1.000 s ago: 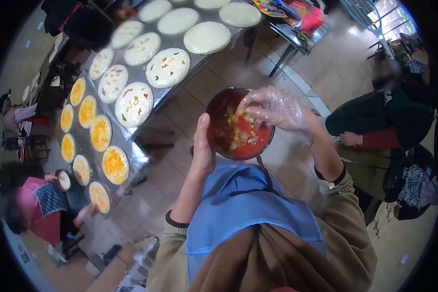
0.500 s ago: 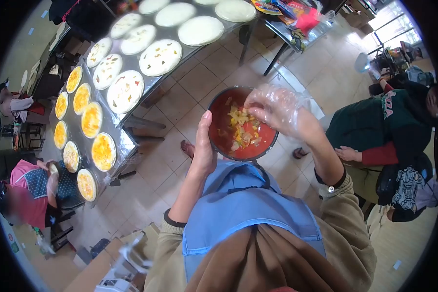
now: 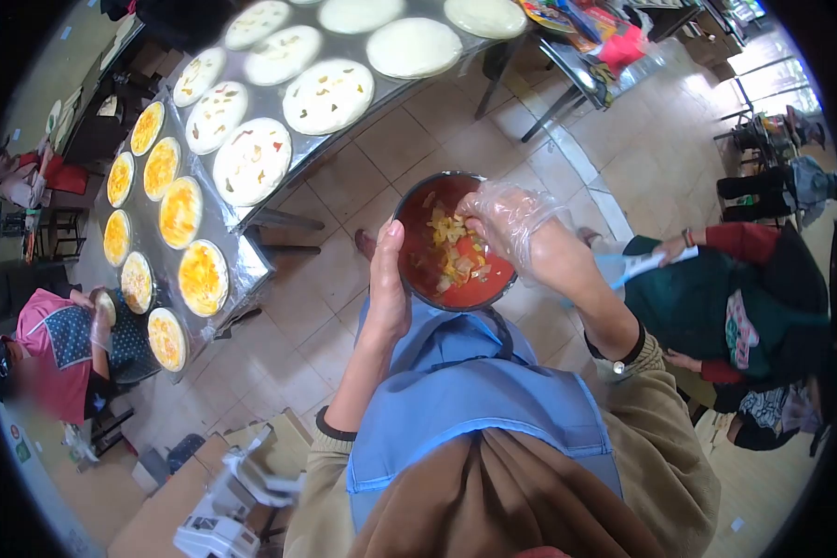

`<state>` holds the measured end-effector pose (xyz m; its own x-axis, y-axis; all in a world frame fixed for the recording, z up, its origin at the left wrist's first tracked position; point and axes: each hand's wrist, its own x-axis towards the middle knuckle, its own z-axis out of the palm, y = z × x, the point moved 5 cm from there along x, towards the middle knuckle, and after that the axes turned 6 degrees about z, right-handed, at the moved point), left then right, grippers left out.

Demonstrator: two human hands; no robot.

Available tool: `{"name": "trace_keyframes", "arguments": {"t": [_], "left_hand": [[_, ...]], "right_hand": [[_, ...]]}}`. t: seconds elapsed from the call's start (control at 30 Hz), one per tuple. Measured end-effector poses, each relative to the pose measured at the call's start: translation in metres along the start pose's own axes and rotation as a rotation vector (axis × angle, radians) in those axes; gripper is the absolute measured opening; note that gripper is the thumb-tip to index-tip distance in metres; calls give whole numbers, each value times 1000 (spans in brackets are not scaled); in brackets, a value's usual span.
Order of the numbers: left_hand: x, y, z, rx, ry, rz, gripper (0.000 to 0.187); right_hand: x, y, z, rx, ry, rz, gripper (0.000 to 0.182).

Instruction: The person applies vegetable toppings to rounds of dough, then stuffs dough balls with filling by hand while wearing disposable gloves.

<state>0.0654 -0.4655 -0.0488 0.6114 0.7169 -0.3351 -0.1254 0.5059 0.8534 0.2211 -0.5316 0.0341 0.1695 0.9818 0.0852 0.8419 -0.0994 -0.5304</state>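
Note:
My bare left hand (image 3: 391, 288) grips the left side of a red bowl (image 3: 417, 265) with a dark rim, thumb up along the outside. The bowl is held in front of my blue apron, tilted so its inside shows. Chopped vegetables (image 3: 458, 265), yellow, pale and some green, lie in the middle of it. My right hand (image 3: 516, 223), in a clear plastic glove, reaches in over the right rim. Its fingers are curled together at the vegetables; how much they hold is partly hidden.
On the film-covered table (image 3: 249, 263) at upper left lie several dough rounds, some plain (image 3: 414, 46), some with vegetable bits (image 3: 330, 98), some with orange-yellow topping (image 3: 179, 212). One person (image 3: 56, 344) works at left; another in a green apron (image 3: 684, 302) stands close at right.
My right hand has moved lower into the bowl, its fingers now among the vegetables. My view has shifted slightly. The person at right now holds a white and blue item nearer to me.

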Motion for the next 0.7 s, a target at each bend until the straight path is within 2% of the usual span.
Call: {"name": "trace_keyframes", "arguments": {"t": [0.03, 0.13, 0.23, 0.43, 0.47, 0.57, 0.6, 0.7], "left_hand": [[8, 4, -4, 1, 9, -2, 65], [36, 17, -17, -79, 29, -20, 60], [73, 35, -34, -91, 41, -11, 59], [151, 80, -69, -34, 44, 5, 61], [161, 85, -74, -25, 39, 0, 61], [188, 99, -82, -75, -24, -30, 61], [195, 98, -85, -77, -34, -37, 61], [211, 104, -86, -104, -24, -51, 63]], "right_hand": [[10, 3, 5, -11, -33, 15, 19], [40, 11, 31, -103, -98, -58, 41], [83, 10, 46, -147, -123, -58, 44], [177, 13, 52, -90, -66, -101, 37], [189, 18, 49, 94, -45, -35, 31], [220, 18, 39, 101, -36, -113, 27], [232, 18, 35, 116, -46, -3, 20], [260, 36, 36, 348, -373, 239, 17]]}}
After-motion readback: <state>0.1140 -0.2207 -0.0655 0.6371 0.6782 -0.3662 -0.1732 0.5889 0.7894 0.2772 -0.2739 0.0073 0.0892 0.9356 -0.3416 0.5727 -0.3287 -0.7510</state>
